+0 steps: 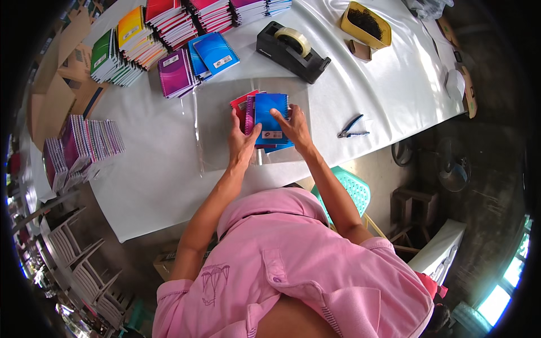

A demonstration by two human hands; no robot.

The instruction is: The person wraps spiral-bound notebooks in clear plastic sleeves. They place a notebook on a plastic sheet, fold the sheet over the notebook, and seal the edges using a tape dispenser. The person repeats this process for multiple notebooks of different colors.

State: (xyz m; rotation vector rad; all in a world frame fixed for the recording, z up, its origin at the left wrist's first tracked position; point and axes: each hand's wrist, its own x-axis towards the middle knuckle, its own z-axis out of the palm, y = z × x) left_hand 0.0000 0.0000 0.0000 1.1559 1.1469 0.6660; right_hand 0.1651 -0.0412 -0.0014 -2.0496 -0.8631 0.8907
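Both my hands grip a small bunch of spiral notebooks over a grey sheet [220,152] on the table. On top is a blue notebook [270,115]; a purple one and a red notebook [240,107] stick out on its left, and more blue shows below. My left hand [244,141] closes round the left and lower side, thumb at the blue cover's lower left. My right hand [294,127] holds the right edge, its thumb lying on the cover. The fingers underneath are hidden.
Notebook stacks in green, yellow and red [163,25] stand at the back left, with purple [176,73] and blue [214,54] ones before them. A tape dispenser [293,50], yellow container [366,25] and cutting pliers [353,128] lie rightward. Purple-edged stacks [84,147] and cardboard boxes [70,62] are left.
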